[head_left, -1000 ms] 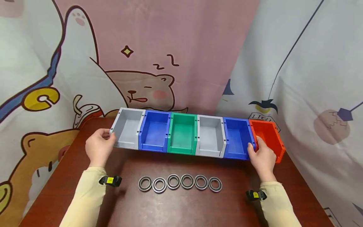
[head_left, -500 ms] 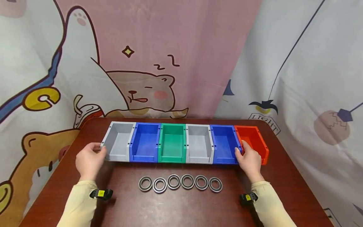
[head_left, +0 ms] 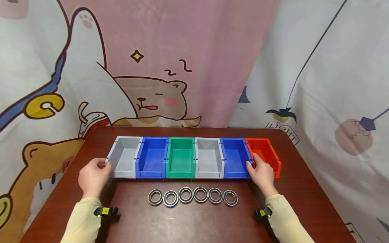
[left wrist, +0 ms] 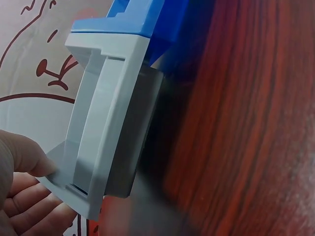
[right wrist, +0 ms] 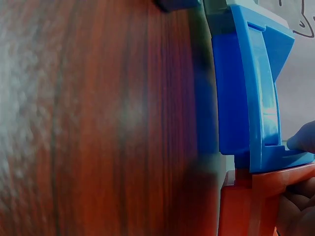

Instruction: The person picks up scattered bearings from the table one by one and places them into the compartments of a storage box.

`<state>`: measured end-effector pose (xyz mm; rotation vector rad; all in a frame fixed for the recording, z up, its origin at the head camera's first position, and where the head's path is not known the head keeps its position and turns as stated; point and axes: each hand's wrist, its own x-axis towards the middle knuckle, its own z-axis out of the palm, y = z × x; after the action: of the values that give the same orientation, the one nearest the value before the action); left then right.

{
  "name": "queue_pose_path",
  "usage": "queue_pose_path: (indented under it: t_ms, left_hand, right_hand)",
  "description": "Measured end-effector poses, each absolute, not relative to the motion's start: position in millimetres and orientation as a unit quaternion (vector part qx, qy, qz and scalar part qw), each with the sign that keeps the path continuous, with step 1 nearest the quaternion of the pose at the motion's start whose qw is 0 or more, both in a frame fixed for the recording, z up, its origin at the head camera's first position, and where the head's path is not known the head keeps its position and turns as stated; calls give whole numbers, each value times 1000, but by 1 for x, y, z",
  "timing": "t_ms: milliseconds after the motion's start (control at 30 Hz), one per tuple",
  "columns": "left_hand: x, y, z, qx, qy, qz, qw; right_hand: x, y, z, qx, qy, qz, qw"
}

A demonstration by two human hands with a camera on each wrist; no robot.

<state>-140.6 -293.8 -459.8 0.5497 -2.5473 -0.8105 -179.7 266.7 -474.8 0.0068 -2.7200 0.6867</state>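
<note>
A joined row of open-front plastic bins lies across the far part of the table, with no contents showing. From the left come a grey bin [head_left: 126, 160], a blue bin [head_left: 152, 158], a green bin [head_left: 181, 158], another grey bin [head_left: 209, 159], another blue bin [head_left: 235, 158] and a red bin [head_left: 263, 152]. My left hand [head_left: 93, 177] pinches the outer wall of the left grey bin, thumb inside. With my right hand [head_left: 262, 173] I grip the walls where the right blue bin and red bin meet. Whether the row fully touches the table cannot be told.
Several metal ring bearings [head_left: 200, 195] lie flat in a line on the brown table [head_left: 182, 226], in front of the bins. A printed curtain [head_left: 212, 67] hangs behind the table's far edge. Each wrist wears a black strap with a camera.
Both hands have brought the row of bins leftward and lower, and it now sits more level. Movement in the last half second is smaller. The bearings have stayed put.
</note>
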Motion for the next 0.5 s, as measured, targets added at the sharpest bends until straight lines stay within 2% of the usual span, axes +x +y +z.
queue_pose_path:
  t_ms: [500]
  left_hand:
    - [-137,-301,-463,180,-928,-276,174]
  right_hand:
    - [-179,264,-479,6,-956,264,127]
